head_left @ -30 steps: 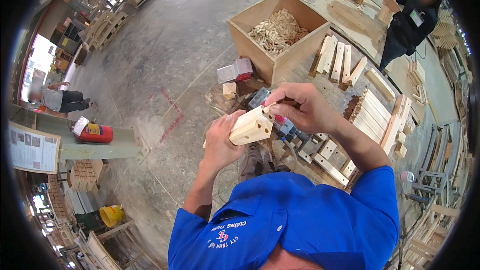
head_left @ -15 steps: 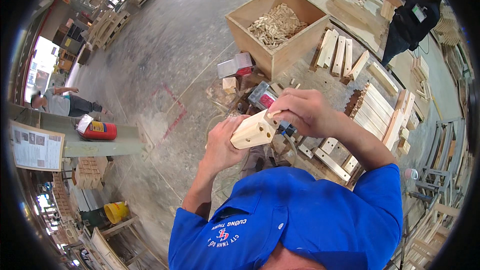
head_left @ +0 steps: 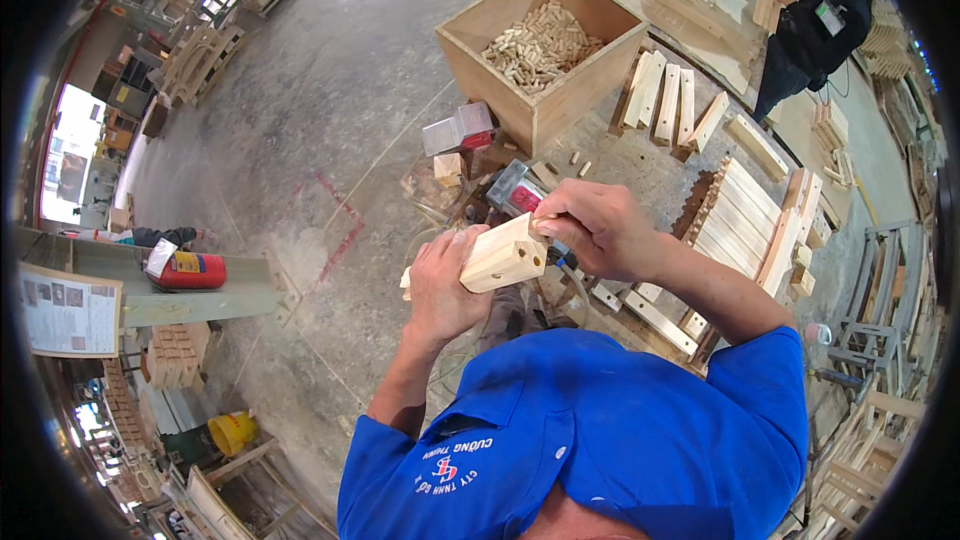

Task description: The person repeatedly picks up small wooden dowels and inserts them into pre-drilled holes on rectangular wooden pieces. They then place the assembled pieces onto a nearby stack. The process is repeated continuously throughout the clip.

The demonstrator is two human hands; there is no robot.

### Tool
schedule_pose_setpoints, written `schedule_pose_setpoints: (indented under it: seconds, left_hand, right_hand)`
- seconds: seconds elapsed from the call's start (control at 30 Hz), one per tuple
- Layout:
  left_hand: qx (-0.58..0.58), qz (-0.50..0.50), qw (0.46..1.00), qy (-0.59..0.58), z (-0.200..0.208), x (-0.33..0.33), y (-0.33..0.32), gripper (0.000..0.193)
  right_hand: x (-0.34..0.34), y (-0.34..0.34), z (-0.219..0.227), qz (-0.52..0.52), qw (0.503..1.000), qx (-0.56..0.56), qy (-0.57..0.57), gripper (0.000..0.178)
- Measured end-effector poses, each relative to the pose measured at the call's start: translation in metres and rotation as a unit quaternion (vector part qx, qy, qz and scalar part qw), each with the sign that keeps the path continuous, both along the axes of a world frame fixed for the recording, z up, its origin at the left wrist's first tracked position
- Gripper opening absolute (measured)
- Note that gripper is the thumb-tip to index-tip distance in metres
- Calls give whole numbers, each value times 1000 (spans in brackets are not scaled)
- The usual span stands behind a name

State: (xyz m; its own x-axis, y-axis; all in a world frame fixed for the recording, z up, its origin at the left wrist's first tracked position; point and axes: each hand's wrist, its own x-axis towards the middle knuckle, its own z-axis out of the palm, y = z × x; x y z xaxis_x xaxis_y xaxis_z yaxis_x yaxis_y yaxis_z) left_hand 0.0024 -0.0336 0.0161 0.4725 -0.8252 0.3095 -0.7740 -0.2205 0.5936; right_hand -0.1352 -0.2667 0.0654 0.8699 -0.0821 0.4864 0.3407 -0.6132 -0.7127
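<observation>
My left hand (head_left: 440, 280) is wrapped round pale wooden blocks (head_left: 503, 256), held tilted in front of my chest. Round drilled holes show in their right end. At that end, the fingers of my right hand (head_left: 598, 228) are pinched together over the upper corner. They hold a small wooden dowel, now almost wholly hidden by the fingertips. Beyond my hands stands an open wooden box (head_left: 530, 115) with a heap of loose dowels (head_left: 543, 45) inside.
Clear plastic containers with red parts (head_left: 458, 130) lie by the box. Drilled wooden pieces (head_left: 735, 220) are laid out at right. A person in dark clothes (head_left: 815, 35) works at far right. At left, a red fire extinguisher (head_left: 186, 269) is beside a post, above a yellow bucket (head_left: 233, 429).
My right fingertips have closed in on the block's end, and the dowel that showed there is now mostly covered. The view has shifted slightly. A person at far left is now mostly hidden.
</observation>
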Motion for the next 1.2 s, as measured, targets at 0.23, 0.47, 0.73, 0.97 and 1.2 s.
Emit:
schedule_pose_setpoints:
  seconds: [0.23, 0.47, 0.73, 0.97, 1.2]
  left_hand:
    - [-16, 29, 997, 63, -4, 7, -1, 53]
    - [-20, 92, 965, 243, -32, 14, 14, 56]
    - [-4, 79, 958, 276, -28, 5, 4, 52]
    - [-16, 46, 967, 249, -21, -6, -9, 45]
    - [-9, 36, 988, 150, -24, -7, -9, 50]
  right_hand:
    - [4, 0, -14, 10, 954, 284, 99, 18]
    - [-25, -32, -51, -54, 810, 496, 307, 16]
    - [-20, -25, -38, -16, 891, 369, 264, 17]
    - [-21, -18, -16, -1, 934, 287, 212, 17]
    - [-9, -12, -6, -21, 991, 65, 117, 13]
